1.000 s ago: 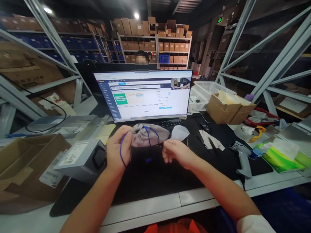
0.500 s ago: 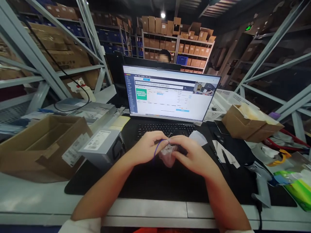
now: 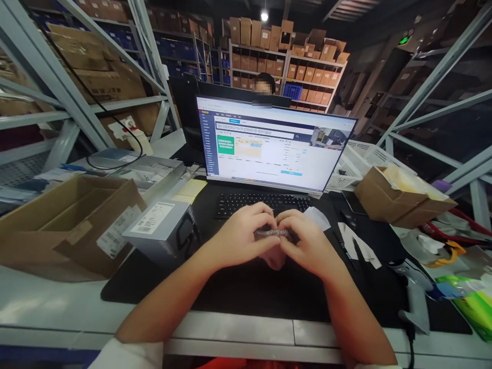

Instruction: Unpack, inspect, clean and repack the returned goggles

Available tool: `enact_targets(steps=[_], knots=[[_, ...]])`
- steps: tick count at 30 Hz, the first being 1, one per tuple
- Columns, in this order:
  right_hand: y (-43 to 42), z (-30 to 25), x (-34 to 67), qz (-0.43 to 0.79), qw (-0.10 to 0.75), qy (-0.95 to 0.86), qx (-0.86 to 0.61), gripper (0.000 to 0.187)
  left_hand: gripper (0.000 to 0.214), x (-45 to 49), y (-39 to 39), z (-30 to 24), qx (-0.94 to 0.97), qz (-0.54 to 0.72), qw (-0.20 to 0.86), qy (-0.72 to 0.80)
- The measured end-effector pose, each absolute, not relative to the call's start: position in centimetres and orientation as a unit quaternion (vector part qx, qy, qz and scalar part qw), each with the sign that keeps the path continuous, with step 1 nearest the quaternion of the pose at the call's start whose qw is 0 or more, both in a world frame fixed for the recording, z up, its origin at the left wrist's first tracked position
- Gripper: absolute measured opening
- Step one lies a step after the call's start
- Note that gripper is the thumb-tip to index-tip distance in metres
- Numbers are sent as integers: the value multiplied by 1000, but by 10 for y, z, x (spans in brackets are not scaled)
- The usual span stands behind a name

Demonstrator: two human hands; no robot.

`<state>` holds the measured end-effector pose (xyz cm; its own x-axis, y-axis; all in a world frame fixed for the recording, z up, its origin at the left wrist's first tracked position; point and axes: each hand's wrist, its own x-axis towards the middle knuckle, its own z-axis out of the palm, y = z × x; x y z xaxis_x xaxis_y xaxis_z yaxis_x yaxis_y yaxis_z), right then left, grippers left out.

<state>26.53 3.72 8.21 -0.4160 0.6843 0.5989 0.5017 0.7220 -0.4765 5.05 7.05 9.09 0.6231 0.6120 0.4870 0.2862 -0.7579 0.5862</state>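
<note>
Over the pale-grey worktop (image 3: 230,328), nearside of the black keyboard (image 3: 242,199), a pinkish-grey fabric pouch (image 3: 274,259) is pinched between left hand (image 3: 248,230) and right hand (image 3: 305,238), its gathered edge (image 3: 278,233) lying crosswise.

Head view, one item: worn by the person, set above the near edge of the desk (image 3: 230,328), facing forward and down; left hand (image 3: 246,234) and right hand (image 3: 306,241) close, near mid-frame, seen from behind and above. Coverage wide: screen (image 3: 265,161) just beyond the hands, shelves (image 3: 285,72) far behind it, ceiling lamp (image 3: 264,16) at top. Frame seemingly tipped slightly, though stretching and blur at the edges make this hard to judge.
</note>
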Motion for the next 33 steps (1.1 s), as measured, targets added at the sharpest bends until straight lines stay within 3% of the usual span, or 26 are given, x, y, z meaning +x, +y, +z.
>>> enact_targets(steps=[10,14,17,19,23,25,30,33], knots=[[36,83,270,129,427,-830,-335,10,5,54,78,73,862,387,266,194],[35,90,284,175,389,-836,-346,6,20,47,75,85,892,340,228,192],[34,94,293,216,391,-831,-331,23,26,41,75,92,909,316,209,175],[34,94,294,263,412,-817,-306,32,28,41,77,91,896,330,251,157],[37,91,291,365,431,-788,-246,32,41,42,86,84,850,367,361,115],[40,92,292,375,406,-798,-240,37,45,38,91,84,867,354,334,106],[42,95,299,269,283,-847,-360,42,43,22,101,89,918,305,120,223],[40,94,295,260,283,-836,-393,48,38,23,102,86,904,322,181,215]])
